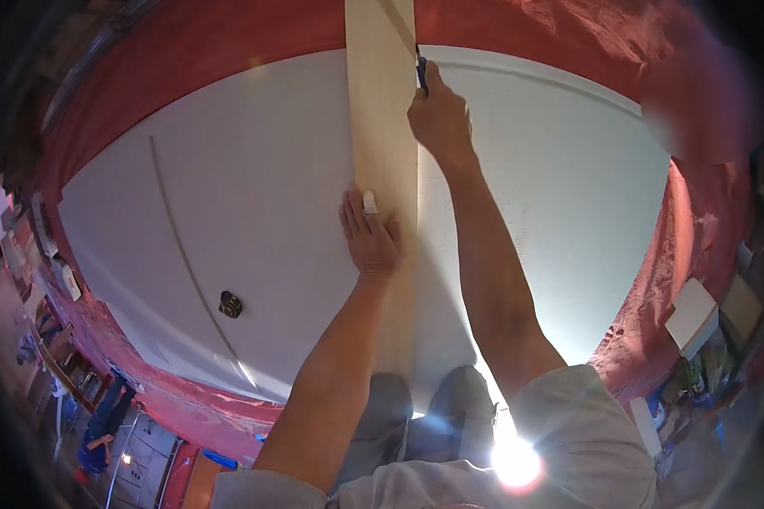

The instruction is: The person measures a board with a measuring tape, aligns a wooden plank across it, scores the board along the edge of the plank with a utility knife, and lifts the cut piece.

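Note:
A long pale wooden board lies across a large white panel, running away from me. My left hand presses down flat on the board, fingers apart, with a white wrap on one finger. Farther off, my right hand is closed round a blue-handled cutter, held against the board's right edge near the far edge of the panel. The cutter's tip is too small to make out. A dark tape measure rests on the panel to the left.
A thin strip lies on the left of the panel. Red cloth surrounds the panel. At the lower left, a person in blue is in the background. Boxes stand at the right. A bright light glares near my knees.

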Tool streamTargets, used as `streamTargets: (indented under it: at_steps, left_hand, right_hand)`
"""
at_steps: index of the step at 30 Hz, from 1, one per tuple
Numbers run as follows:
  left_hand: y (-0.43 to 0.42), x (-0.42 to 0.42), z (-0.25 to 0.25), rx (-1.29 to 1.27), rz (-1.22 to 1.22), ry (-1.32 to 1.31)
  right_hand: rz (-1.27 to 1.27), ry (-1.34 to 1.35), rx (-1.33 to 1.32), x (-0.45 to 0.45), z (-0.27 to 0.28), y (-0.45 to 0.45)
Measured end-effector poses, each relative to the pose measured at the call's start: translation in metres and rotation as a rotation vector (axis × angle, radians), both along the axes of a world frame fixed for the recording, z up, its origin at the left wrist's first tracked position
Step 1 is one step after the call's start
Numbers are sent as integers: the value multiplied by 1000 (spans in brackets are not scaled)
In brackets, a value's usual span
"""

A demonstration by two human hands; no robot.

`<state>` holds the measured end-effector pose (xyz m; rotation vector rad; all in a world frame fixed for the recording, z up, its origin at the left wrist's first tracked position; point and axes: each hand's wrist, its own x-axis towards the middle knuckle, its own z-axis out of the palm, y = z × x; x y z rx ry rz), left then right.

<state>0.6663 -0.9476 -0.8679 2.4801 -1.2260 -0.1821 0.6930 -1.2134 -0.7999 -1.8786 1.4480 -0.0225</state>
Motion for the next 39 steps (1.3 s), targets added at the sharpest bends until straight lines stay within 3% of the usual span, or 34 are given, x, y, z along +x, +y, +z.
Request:
streamTargets:
  at_steps: [14, 19, 23, 27, 34, 39]
  left_hand:
    - [-2, 2, -6, 18, 9, 2]
    - [-3, 1, -7, 24, 5, 0]
    - [-2, 2, -6, 12, -17, 0]
    - [-4, 4, -2, 42, 1, 1]
    - [-1, 0, -5, 25, 9, 3]
    - [3, 1, -8, 27, -10, 11]
  right_hand:
    - [47, 123, 276, -131, 23, 194]
    - [171, 198, 335, -161, 40, 223]
    - [231, 244, 441, -174, 61, 202]
    - [-31, -13, 170, -133, 68, 135]
    - [55, -34, -122, -14, -2, -27]
    - [134, -17, -74, -10, -7, -11]
